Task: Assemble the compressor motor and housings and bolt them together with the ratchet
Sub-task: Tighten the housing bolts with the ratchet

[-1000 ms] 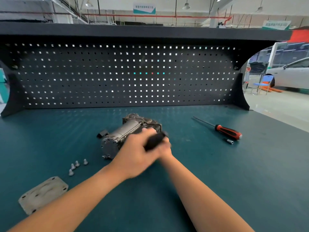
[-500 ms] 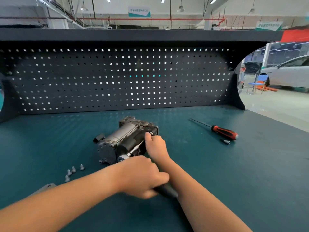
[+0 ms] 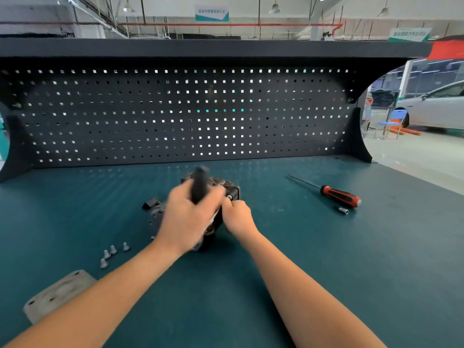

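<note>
Teal matting covers the bench top [image 3: 326, 272]. The compressor [image 3: 154, 217] lies at its centre, long axis running front-left to back-right, mostly hidden behind both hands. The left hand [image 3: 188, 219] is closed fully round the black grip of the ratchet [image 3: 199, 183]. The grip end sticks out above the fist and points toward the pegboard [image 3: 175, 114]. Hand and tool are blurred, so the ratchet head cannot be made out. The right hand [image 3: 239, 218] has its fingers curled tight, w/ fingertips gripping the compressor's back-right end beside a small round silver fitting. Whether they also touch the ratchet cannot be told. The two hands nearly touch, and the forearms come in from the near edge in a V. Four bolts [image 3: 113, 252] sit in a cluster front-left of the compressor, apart from it. A pale cover plate [image 3: 57, 295] lies flat further front-left, partly hidden by the left forearm. On the R side a screwdriver [image 3: 339, 195] w/ red-black handle lies flat, tip to the back-left. A small socket [image 3: 343, 210] lies just beside its handle; both are well apart from the right hand. Open mat lies btwn compressor and screwdriver, across the front-right, and btwn compressor and pegboard base. The pegboard and an overhead shelf [image 3: 200, 47] bound the back; the R edge opens to the shop floor.
</note>
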